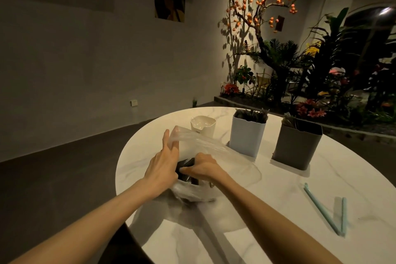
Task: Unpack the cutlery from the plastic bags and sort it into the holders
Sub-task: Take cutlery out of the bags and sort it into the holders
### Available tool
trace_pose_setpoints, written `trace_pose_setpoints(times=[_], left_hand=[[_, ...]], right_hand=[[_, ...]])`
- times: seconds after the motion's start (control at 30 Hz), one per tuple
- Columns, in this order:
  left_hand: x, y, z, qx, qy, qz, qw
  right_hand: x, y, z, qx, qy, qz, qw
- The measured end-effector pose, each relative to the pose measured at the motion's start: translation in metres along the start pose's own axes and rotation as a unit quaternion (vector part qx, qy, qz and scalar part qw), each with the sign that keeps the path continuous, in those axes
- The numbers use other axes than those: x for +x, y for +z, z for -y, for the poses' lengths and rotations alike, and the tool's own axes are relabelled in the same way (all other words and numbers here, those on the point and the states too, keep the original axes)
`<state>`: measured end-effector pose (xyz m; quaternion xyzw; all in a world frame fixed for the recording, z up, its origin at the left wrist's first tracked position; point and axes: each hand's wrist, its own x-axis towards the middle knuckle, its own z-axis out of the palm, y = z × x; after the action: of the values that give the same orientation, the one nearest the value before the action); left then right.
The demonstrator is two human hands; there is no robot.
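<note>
A clear plastic bag [214,146] lies on the white marble table [321,195] in front of me. My left hand [164,161] holds the bag's upper edge, its fingers stretched up along the plastic. My right hand [203,167] reaches into the bag and grips a dark bundle of cutlery [185,164]. Three holders stand behind: an empty white one [203,125], a light blue one [246,135] with dark cutlery in it, and a grey one [296,146] with cutlery too.
Two pale blue sticks [321,210] lie on the table at the right. The table's rounded edge runs close on the left, with dark floor beyond. Plants and a lit tree stand behind the table at the right.
</note>
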<state>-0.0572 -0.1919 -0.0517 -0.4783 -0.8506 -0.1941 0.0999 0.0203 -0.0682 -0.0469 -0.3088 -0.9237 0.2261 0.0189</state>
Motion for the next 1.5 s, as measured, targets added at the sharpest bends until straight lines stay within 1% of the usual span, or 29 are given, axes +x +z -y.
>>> trace_pose_setpoints(times=[0.07, 0.13, 0.2, 0.27, 0.3, 0.43, 0.53, 0.63, 0.73, 0.8, 0.9, 1.03, 1.13, 1.2, 1.33, 1.43, 1.5], left_hand=[[0.006, 0.004, 0.004, -0.057, 0.024, 0.0, 0.998], [0.01, 0.003, 0.006, -0.085, 0.039, 0.018, 0.995], [0.012, 0.0, 0.007, -0.092, 0.023, 0.048, 0.994], [0.014, -0.003, 0.009, -0.095, -0.006, 0.086, 0.992], [0.014, -0.004, 0.01, -0.091, -0.013, 0.097, 0.991], [0.016, -0.008, 0.015, -0.074, 0.001, 0.104, 0.992], [0.018, -0.009, 0.019, -0.065, 0.003, 0.101, 0.993], [0.02, -0.009, 0.02, -0.063, -0.007, 0.108, 0.992], [0.021, -0.009, 0.017, -0.092, -0.014, 0.106, 0.99], [0.02, -0.01, 0.012, -0.118, -0.017, 0.096, 0.988], [0.023, -0.012, 0.0, -0.166, -0.011, 0.063, 0.984], [0.029, -0.018, -0.015, -0.29, 0.0, 0.027, 0.957], [0.03, -0.023, -0.025, -0.35, -0.008, 0.003, 0.937], [0.031, -0.025, -0.032, -0.383, -0.019, 0.01, 0.923], [0.036, -0.022, -0.041, -0.437, -0.037, 0.039, 0.898], [0.038, -0.016, -0.054, -0.472, -0.051, 0.045, 0.879], [0.038, -0.015, -0.067, -0.506, -0.064, 0.054, 0.858]], right_hand=[[0.009, 0.01, 0.012, -0.045, 0.01, 0.012, 0.999], [0.018, 0.026, 0.02, -0.107, 0.019, 0.018, 0.994], [0.025, 0.04, 0.024, -0.145, 0.051, 0.005, 0.988], [0.028, 0.047, 0.027, -0.149, 0.078, -0.002, 0.986], [0.027, 0.047, 0.029, -0.145, 0.074, -0.005, 0.987], [0.027, 0.042, 0.031, -0.152, 0.034, 0.026, 0.988], [0.027, 0.038, 0.032, -0.142, 0.03, 0.063, 0.987], [0.021, 0.025, 0.026, -0.101, 0.044, 0.075, 0.991], [0.016, 0.009, 0.016, -0.078, 0.058, 0.077, 0.992], [0.012, -0.001, 0.012, -0.06, 0.067, 0.069, 0.994], [0.003, -0.016, 0.01, 0.016, 0.064, 0.084, 0.994], [-0.026, -0.046, 0.011, 0.097, 0.061, 0.137, 0.984], [-0.048, -0.065, 0.004, 0.139, 0.051, 0.167, 0.975], [-0.064, -0.079, -0.008, 0.166, 0.041, 0.177, 0.969], [-0.097, -0.108, -0.036, 0.233, 0.022, 0.17, 0.957], [-0.117, -0.127, -0.061, 0.282, 0.024, 0.166, 0.945], [-0.129, -0.139, -0.079, 0.314, 0.023, 0.166, 0.935]])
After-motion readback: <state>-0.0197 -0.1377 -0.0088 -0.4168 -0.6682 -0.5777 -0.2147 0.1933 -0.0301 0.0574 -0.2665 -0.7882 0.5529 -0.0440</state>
